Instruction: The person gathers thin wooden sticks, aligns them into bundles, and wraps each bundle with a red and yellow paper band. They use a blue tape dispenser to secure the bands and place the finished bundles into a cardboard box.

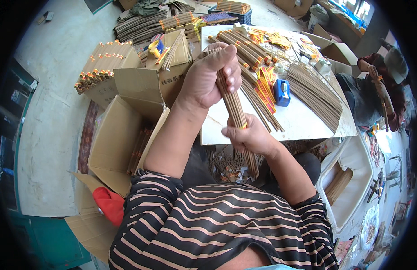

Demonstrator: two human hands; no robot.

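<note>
A bundle of brown incense sticks [232, 104] slants between my two hands over the near edge of the white table [314, 135]. Around its upper part my left hand [213, 74] is closed, thumb on top. Lower down, my right hand [252, 134] grips the same bundle beside a bit of yellow band, and the stick ends stick out below it. Just right of the bundle lie loose sticks [261, 105], red-and-yellow paper labels [265, 85] and a blue tape dispenser [282, 92]. A wide spread of loose sticks [314, 96] covers the table's right side.
Banded bundles [244, 47] lie at the table's far side. An open cardboard box [110, 144] stands at my left, near stacked bundles [105, 63]. At right are a white tub [354, 157] holding sticks and another person [375, 90] holding a bundle.
</note>
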